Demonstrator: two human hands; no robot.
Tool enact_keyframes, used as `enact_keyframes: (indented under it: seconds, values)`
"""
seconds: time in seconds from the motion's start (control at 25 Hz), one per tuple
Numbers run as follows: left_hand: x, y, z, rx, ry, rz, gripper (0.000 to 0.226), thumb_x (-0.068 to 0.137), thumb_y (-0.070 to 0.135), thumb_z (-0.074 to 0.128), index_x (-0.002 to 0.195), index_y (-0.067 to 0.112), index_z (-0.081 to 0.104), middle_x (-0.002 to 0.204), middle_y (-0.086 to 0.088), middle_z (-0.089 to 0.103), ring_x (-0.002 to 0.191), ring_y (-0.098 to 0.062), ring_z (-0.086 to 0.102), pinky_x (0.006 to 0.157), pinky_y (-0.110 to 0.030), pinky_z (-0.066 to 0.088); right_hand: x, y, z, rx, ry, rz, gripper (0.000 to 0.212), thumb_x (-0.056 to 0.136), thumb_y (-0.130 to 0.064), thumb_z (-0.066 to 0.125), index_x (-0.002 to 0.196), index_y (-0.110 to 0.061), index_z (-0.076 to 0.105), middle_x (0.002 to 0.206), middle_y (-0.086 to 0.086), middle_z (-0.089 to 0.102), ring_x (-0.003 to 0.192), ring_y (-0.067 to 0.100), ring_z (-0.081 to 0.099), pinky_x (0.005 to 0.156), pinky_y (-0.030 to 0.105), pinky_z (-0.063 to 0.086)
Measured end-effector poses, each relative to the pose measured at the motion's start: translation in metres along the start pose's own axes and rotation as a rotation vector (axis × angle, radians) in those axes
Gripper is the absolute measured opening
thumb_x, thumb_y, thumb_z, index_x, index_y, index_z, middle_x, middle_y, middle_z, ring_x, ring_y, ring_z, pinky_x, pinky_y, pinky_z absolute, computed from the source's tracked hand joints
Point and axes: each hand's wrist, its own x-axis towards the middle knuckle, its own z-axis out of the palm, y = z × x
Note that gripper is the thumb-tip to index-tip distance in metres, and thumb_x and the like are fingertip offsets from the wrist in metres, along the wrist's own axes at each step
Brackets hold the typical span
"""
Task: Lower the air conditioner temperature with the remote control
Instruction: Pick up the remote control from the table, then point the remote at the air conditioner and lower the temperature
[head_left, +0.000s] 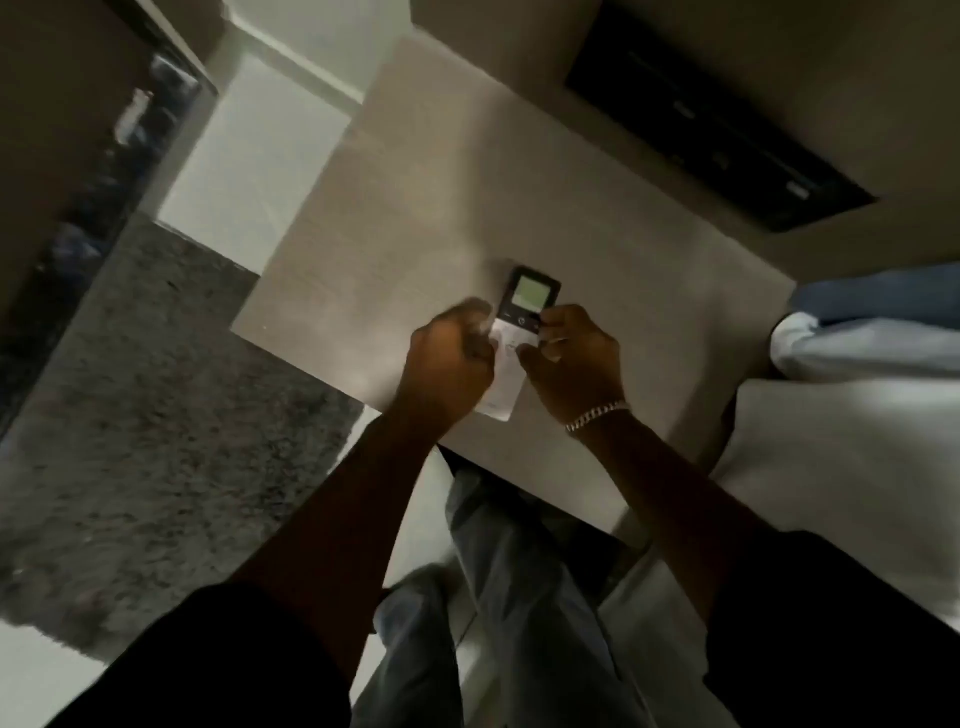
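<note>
The right hand (574, 358) is curled around the remote control (514, 343), fingers bent over its right edge near the dark upper part and thumb lying on the white button face. A pale chain bracelet (597, 414) circles that wrist at about 5 o'clock from the hand. The left hand (449, 358) is drawn into a loose fist against the remote's left edge; motion blur smears its fingers, so I cannot tell whether it grips the remote or only touches it.

The remote stands between the two hands, long axis running from about 6 o'clock up to 12 o'clock, with a slight lean to the right. Its top is a dark panel with a pale green display (531, 292); its lower body is white, and the bottom end shows just below the left hand's knuckles. Whether it rests on the surface beneath or is lifted off it is unclear.

Under the hands lies a pale tabletop (467, 208). At 1 o'clock from the hands, a black flat device (717, 124) sits by the wall. At 3 o'clock, white and blue bedding (872, 332) shows. At 9 o'clock lies a grey shaggy rug (156, 389). At 6 o'clock, dark sleeves and light trousers (519, 597) fill the lower frame.
</note>
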Motion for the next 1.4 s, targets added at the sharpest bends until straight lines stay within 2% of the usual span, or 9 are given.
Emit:
enact_keyframes:
  seconds: [0.2,0.4,0.56,0.72,0.84,0.96,1.08,1.28,1.4]
  values:
    - [0.029,-0.01,0.027,-0.021,0.138,-0.178,0.018,0.09,0.017,0.054,0.091,0.007,0.069,0.087,-0.004,0.068,0.074,-0.012,0.06,0.058,-0.005,0.04,0.014,0.01,0.031,0.123,0.111,0.167,0.035,0.077,-0.018,0.074,0.103,-0.01,0.052,0.104,0.012,0.069,0.085,0.018,0.063,0.069,0.027,0.056]
    - [0.023,-0.008,0.003,-0.363,0.093,-0.406,0.019,0.089,0.013,0.055,0.09,0.007,0.072,0.097,-0.012,0.073,0.088,-0.027,0.069,0.081,-0.042,0.059,0.005,-0.011,0.034,0.319,0.054,0.241,0.043,0.078,-0.025,0.077,0.112,-0.012,0.055,0.101,0.001,0.065,0.077,0.01,0.062,0.063,0.018,0.049]
    - [-0.006,-0.004,-0.054,-0.471,0.222,-0.436,0.021,0.09,0.014,0.053,0.085,0.009,0.073,0.086,-0.01,0.072,0.085,-0.028,0.069,0.081,-0.044,0.059,-0.013,-0.066,0.031,0.447,-0.085,0.171,0.036,0.075,-0.02,0.08,0.106,-0.007,0.066,0.095,0.006,0.069,0.085,0.022,0.067,0.075,0.035,0.058]
    - [-0.053,0.033,-0.15,-0.602,0.463,-0.35,0.02,0.09,0.009,0.053,0.086,0.014,0.072,0.076,0.0,0.07,0.073,-0.019,0.069,0.069,-0.034,0.061,-0.053,-0.172,0.014,0.583,-0.263,-0.009,0.014,0.076,-0.02,0.079,0.086,-0.015,0.07,0.083,0.004,0.072,0.071,0.018,0.069,0.064,0.029,0.059]
    - [-0.093,0.072,-0.239,-0.627,0.65,-0.226,0.018,0.09,0.011,0.055,0.094,0.013,0.073,0.076,0.007,0.07,0.062,-0.003,0.067,0.06,-0.02,0.058,-0.083,-0.266,-0.011,0.646,-0.325,-0.17,0.016,0.075,-0.015,0.079,0.09,-0.01,0.074,0.083,0.005,0.074,0.069,0.017,0.07,0.066,0.028,0.058]
    - [-0.155,0.116,-0.331,-0.631,0.737,-0.069,0.019,0.09,0.01,0.056,0.092,0.016,0.074,0.085,0.0,0.075,0.07,-0.01,0.071,0.062,-0.025,0.059,-0.127,-0.36,-0.047,0.738,-0.487,-0.317,0.021,0.076,-0.012,0.079,0.096,-0.008,0.072,0.098,0.013,0.076,0.072,0.017,0.072,0.063,0.026,0.059]
    - [-0.221,0.157,-0.417,-0.654,0.824,0.071,0.018,0.089,0.006,0.057,0.09,0.015,0.073,0.085,-0.001,0.075,0.066,-0.009,0.072,0.055,-0.022,0.056,-0.176,-0.45,-0.082,0.762,-0.644,-0.509,0.014,0.075,-0.013,0.08,0.081,-0.02,0.07,0.083,-0.001,0.078,0.058,0.003,0.072,0.05,0.016,0.054]
    - [-0.348,0.223,-0.533,-0.59,1.074,0.272,0.019,0.089,0.008,0.059,0.106,0.005,0.068,0.098,-0.008,0.074,0.086,-0.021,0.073,0.071,-0.035,0.059,-0.286,-0.588,-0.142,0.787,-0.836,-0.842,0.024,0.074,-0.011,0.08,0.096,-0.011,0.071,0.091,0.005,0.076,0.073,0.011,0.074,0.065,0.026,0.061]
    - [-0.417,0.261,-0.584,-0.543,1.221,0.416,0.013,0.088,0.007,0.059,0.093,0.014,0.068,0.092,-0.004,0.074,0.086,-0.022,0.073,0.073,-0.038,0.061,-0.351,-0.652,-0.176,0.79,-0.895,-1.046,0.025,0.074,-0.008,0.079,0.097,-0.01,0.072,0.093,0.006,0.076,0.084,0.02,0.074,0.078,0.036,0.062]
